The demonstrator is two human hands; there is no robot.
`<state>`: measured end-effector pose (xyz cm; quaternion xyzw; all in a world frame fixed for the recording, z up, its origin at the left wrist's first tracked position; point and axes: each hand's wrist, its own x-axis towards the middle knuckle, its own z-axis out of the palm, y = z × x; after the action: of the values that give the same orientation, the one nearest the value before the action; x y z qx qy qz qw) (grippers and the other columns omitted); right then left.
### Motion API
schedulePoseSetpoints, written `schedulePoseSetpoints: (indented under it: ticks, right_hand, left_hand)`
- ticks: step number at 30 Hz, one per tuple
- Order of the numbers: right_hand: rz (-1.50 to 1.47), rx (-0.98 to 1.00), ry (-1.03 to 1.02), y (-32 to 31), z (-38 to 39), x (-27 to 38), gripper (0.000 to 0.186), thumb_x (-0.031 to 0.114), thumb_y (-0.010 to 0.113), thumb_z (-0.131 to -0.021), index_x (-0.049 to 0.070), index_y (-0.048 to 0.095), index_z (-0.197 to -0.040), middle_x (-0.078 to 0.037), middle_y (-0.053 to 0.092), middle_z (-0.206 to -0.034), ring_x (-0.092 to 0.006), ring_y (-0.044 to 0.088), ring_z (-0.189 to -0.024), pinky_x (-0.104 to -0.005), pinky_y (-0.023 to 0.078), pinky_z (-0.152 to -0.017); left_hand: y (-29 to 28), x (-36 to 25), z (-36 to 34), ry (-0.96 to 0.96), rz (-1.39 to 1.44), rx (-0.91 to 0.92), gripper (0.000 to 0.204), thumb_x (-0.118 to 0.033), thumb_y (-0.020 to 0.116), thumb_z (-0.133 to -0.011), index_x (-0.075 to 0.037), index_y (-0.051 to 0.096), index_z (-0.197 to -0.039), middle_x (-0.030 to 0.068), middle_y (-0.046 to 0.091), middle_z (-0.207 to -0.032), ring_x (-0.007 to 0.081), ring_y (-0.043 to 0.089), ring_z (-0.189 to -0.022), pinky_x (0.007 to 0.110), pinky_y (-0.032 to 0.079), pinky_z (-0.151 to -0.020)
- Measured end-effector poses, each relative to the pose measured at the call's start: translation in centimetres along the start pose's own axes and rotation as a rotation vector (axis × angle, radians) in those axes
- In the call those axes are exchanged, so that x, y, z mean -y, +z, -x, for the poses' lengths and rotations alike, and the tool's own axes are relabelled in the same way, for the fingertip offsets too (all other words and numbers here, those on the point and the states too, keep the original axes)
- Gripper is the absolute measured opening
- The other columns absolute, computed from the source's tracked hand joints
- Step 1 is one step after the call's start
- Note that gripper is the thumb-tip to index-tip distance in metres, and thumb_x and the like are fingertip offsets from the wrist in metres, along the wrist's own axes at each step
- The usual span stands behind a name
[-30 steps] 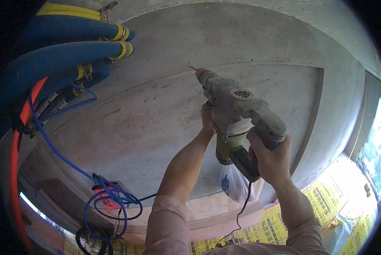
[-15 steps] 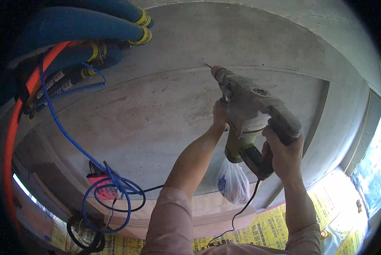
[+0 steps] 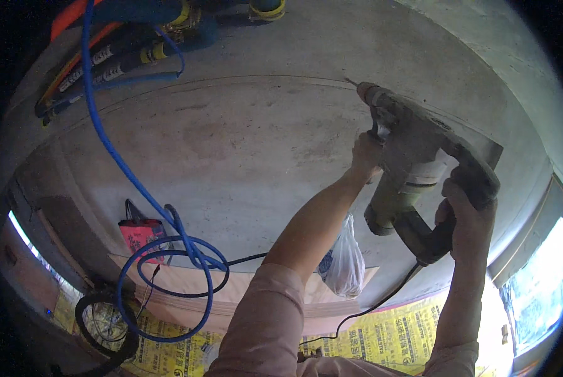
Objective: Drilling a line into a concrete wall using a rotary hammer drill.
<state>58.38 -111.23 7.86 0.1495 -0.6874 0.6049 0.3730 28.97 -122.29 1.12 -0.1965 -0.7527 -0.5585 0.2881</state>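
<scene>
A dusty rotary hammer drill (image 3: 413,141) is held up in both my hands, its chuck and thin bit angled up and to the left. The bit's tip is at the grey concrete surface (image 3: 262,138), close to a long drawn line; whether it has entered the concrete I cannot tell. My left hand (image 3: 368,154) wraps round the side handle behind the chuck. At the back, my right hand (image 3: 466,217) is closed round the rear grip. A dark power cord (image 3: 382,301) runs down from the drill's base.
Blue insulated pipes (image 3: 193,25) with yellow bands hang at the upper left. A coiled blue cable (image 3: 127,169) dangles below them near a red bag (image 3: 142,235). Behind my left forearm hangs a white plastic bag (image 3: 345,267). Yellow printed sheeting (image 3: 388,327) covers the floor; a bright window (image 3: 542,289) stands right.
In the view, the drill and both hands have shifted to the right. The pipes sit higher in the picture, and the bit's tip lies further right along the line.
</scene>
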Motion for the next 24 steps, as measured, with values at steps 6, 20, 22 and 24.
schedulePoseSetpoints:
  ticks: [6,20,22,24]
  right_hand:
    - [0.033,0.059,-0.009,1.4,0.7,0.4,0.021,0.009,0.065,-0.082,0.002,0.059,-0.100,-0.004,0.058,-0.074,-0.0114,0.055,-0.050,-0.0244,0.044,-0.044]
    - [0.030,0.001,-0.074,3.2,1.2,0.3,0.019,0.011,0.065,-0.081,0.001,0.059,-0.097,-0.005,0.060,-0.074,-0.0119,0.055,-0.048,-0.0257,0.044,-0.043]
    - [0.042,0.012,-0.070,3.9,1.3,0.6,0.019,0.011,0.065,-0.082,0.001,0.059,-0.096,-0.005,0.060,-0.074,-0.0120,0.055,-0.047,-0.0257,0.044,-0.042]
    - [0.061,0.001,-0.077,2.7,0.7,0.1,0.020,0.010,0.067,-0.081,0.001,0.059,-0.098,-0.005,0.060,-0.075,-0.0120,0.055,-0.047,-0.0254,0.043,-0.041]
  left_hand:
    - [-0.4,3.1,-0.7,0.094,0.111,0.000,0.038,-0.032,0.069,-0.078,-0.001,0.066,-0.100,0.0226,0.068,-0.100,0.0411,0.065,-0.095,0.047,0.053,-0.079]
    - [0.4,4.3,-1.1,0.028,0.414,0.031,0.035,-0.027,0.067,-0.080,0.001,0.065,-0.101,0.0239,0.068,-0.098,0.0413,0.065,-0.096,0.046,0.052,-0.078]
    - [-0.1,5.2,-1.5,0.033,0.383,-0.017,0.032,-0.026,0.065,-0.081,0.000,0.065,-0.099,0.0241,0.068,-0.098,0.0421,0.065,-0.095,0.047,0.052,-0.079]
    - [0.7,2.8,-0.8,0.047,0.255,0.033,0.032,-0.026,0.065,-0.081,0.001,0.065,-0.098,0.0245,0.068,-0.098,0.0416,0.065,-0.096,0.047,0.052,-0.080]
